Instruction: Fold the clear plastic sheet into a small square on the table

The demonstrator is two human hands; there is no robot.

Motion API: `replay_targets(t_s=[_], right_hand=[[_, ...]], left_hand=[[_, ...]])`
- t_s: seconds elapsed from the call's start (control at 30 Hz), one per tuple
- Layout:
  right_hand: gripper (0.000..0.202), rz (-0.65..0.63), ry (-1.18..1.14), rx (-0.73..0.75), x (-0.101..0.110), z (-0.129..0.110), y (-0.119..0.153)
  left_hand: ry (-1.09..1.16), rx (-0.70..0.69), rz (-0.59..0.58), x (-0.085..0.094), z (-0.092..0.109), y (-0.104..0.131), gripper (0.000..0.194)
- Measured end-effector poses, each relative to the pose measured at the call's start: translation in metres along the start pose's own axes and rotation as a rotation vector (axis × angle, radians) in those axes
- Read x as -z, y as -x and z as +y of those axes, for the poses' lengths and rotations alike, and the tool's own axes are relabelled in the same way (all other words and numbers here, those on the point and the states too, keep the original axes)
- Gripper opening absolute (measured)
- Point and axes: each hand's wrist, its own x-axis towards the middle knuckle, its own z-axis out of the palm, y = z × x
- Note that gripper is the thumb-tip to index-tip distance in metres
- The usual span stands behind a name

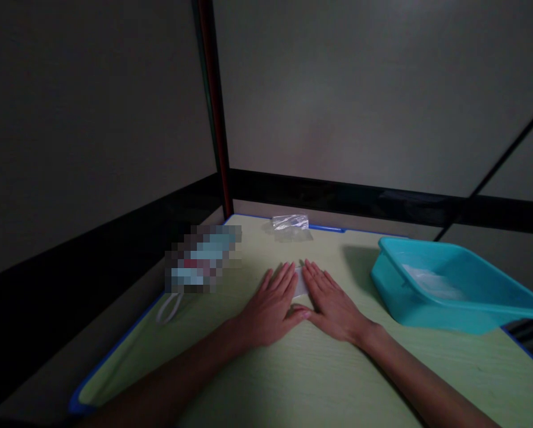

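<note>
Both palms face down in the middle of the pale table (338, 380). My left hand (270, 306) lies flat with its fingers stretched forward. Beside it my right hand (335, 303) is flat too, its fingers angled toward the left ones, and the two thumbs meet or overlap. In the gap between the hands a small whitish, translucent flat piece (301, 282) shows; it looks like a thin plastic bag or sheet. The fingers cover its sides, so its full size is hidden.
A turquoise plastic basin (427, 309) stands at the right, with white, sheet-like material (431, 282) inside. Clear crinkled plastic (291, 224) lies at the far edge. A blurred-out item (204, 258) with a whitish loop (170, 307) is at the left. Walls (338, 107) rise behind the table.
</note>
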Motion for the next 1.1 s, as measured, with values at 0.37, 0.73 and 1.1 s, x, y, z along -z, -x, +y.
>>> replay_targets(t_s=[0.37, 0.73, 1.1], right_hand=[[0.077, 0.032, -0.003, 0.052, 0.0028, -0.0022, -0.0014], [0.078, -0.079, -0.029, 0.053, 0.0053, -0.0020, -0.0041], [0.073, -0.049, -0.030, 0.066, 0.0018, 0.0000, -0.0040]], left_hand=[[-0.018, -0.024, 0.027, 0.0004, 0.0004, 0.0004, 0.070], [0.001, -0.027, -0.022, 0.0015, 0.0012, -0.0006, 0.074], [0.012, -0.024, -0.043, 0.0022, 0.0019, -0.0008, 0.074]])
